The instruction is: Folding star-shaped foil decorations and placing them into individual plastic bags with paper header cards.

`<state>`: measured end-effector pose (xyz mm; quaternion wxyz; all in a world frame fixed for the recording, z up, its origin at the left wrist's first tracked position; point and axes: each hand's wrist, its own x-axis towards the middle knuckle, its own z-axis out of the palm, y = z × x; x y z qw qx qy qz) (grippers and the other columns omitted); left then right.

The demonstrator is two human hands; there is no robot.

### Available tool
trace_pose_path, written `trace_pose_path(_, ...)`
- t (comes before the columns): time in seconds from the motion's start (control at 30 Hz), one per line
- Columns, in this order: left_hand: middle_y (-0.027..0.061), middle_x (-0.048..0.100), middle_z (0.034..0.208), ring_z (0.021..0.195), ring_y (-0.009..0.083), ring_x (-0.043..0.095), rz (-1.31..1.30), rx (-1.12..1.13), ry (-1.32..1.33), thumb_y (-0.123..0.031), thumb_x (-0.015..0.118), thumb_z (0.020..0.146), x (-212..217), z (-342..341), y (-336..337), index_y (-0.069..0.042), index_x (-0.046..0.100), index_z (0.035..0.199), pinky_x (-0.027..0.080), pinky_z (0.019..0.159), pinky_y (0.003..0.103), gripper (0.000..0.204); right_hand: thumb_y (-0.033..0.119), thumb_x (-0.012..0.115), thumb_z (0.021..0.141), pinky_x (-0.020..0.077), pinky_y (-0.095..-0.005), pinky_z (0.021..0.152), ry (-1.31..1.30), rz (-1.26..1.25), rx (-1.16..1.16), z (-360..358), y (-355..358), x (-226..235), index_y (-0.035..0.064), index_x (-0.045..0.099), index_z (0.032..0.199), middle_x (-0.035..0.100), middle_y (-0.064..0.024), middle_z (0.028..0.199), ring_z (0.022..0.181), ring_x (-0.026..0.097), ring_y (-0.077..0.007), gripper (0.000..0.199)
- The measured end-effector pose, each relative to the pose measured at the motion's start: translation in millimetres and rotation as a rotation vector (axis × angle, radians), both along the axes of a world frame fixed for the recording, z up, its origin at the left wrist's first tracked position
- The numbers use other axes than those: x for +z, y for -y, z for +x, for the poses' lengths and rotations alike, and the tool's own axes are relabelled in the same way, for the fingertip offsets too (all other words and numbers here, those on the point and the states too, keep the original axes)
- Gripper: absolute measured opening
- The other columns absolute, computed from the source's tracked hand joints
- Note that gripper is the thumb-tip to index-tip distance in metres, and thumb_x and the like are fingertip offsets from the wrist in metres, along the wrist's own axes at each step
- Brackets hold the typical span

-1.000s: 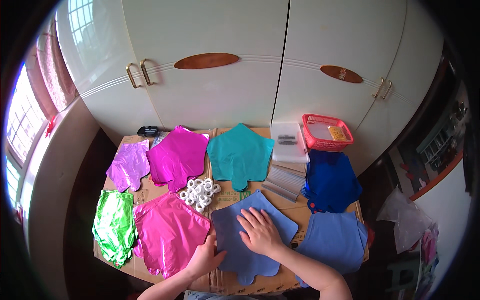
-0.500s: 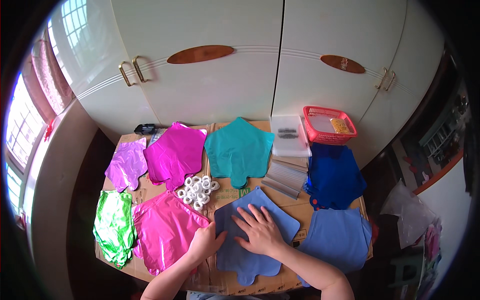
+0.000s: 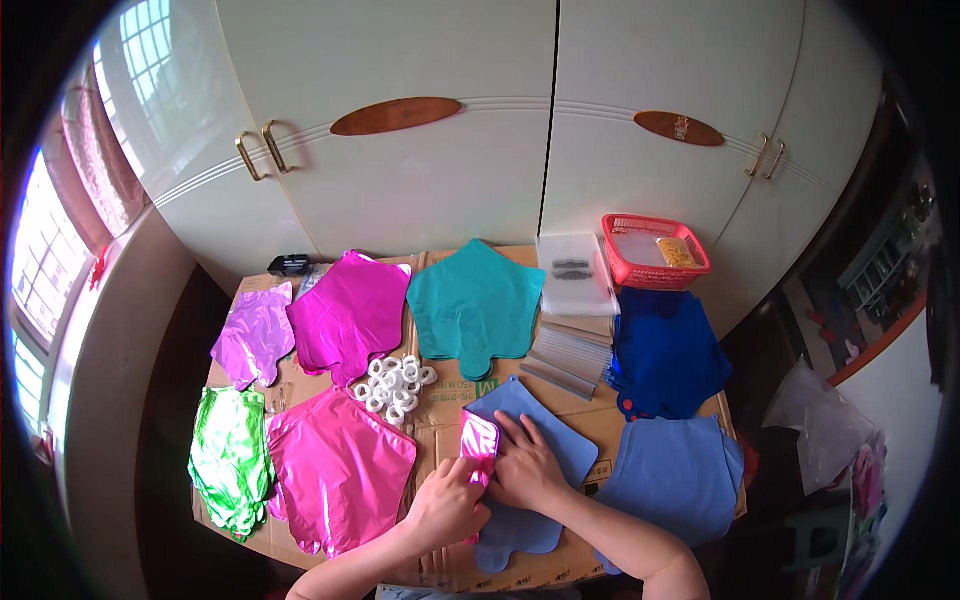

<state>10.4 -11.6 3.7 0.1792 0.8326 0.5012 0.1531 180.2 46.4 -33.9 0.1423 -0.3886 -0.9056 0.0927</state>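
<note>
A flat foil balloon (image 3: 560, 440), matte blue with a short tail at the bottom, lies in front of me on cardboard. Its left side is folded over, so a strip of shiny pink underside (image 3: 480, 436) shows. My left hand (image 3: 450, 503) has closed its fingers on this folded edge. Against the fold rests my right hand (image 3: 525, 468), its fingers stretched out over the blue face and holding nothing. Left of them lies a pile of pink foil balloons (image 3: 345, 470); to the right is a pile of blue ones (image 3: 665, 480).
Farther back lie magenta (image 3: 352, 305), teal (image 3: 476, 305) and dark blue balloons (image 3: 672, 350). White rings (image 3: 394, 385) are heaped in the middle. Grey strips (image 3: 565, 357), a clear plastic box (image 3: 572, 285) and a red basket (image 3: 650, 275) stand at the back right, before white cabinets (image 3: 400, 190).
The balloon's left side has been folded over to the right, exposing its pink underside. My left hand has moved right and nearer along with that edge; my right hand stays about in place.
</note>
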Motion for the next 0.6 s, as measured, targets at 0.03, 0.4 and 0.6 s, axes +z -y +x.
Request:
trace_pose_path(0.03, 0.0150, 0.055, 0.106, 0.094, 0.0309, 0.052, 0.005, -0.010, -0.003, -0.018, 0.061, 0.067, 1.0, 1.0, -0.5, -0.001, 0.068, 0.079, 0.047, 0.084, 0.038, 0.022, 0.028, 0.056, 0.082, 0.0246, -0.0503, 0.110, -0.044, 0.014, -0.003, 0.4, -0.9, -0.4, 0.0060, 0.060, 0.119, 0.053, -0.0127, 0.131, 0.132, 0.037, -0.0315, 0.043)
trace_pose_path(0.4, 0.0164, 0.055, 0.106, 0.100, 0.0319, 0.051, 0.078, 0.002, 0.059, -0.013, 0.061, 0.071, -14.2, 3.3, 4.1, -0.001, 0.063, 0.075, 0.043, 0.091, 0.040, 0.013, 0.011, 0.057, 0.086, 0.0432, -0.0421, 0.090, -0.572, -0.002, -0.122, 0.7, -6.3, -6.7, -0.0040, 0.056, 0.081, 0.056, -0.0177, 0.101, 0.101, 0.053, -0.0342, 0.016)
trace_pose_path(0.6, 0.0151, 0.054, 0.114, 0.101, 0.0314, 0.054, 0.079, -0.048, 0.055, -0.017, 0.062, 0.080, -10.0, -8.2, -0.6, -0.003, 0.062, 0.093, 0.043, 0.089, 0.042, 0.019, 0.012, 0.061, 0.085, 0.0438, -0.0413, 0.085, -0.523, 0.074, -0.153, -1.9, -7.5, -14.7, -0.0020, 0.054, 0.079, 0.053, -0.0153, 0.094, 0.093, 0.052, -0.0327, 0.017)
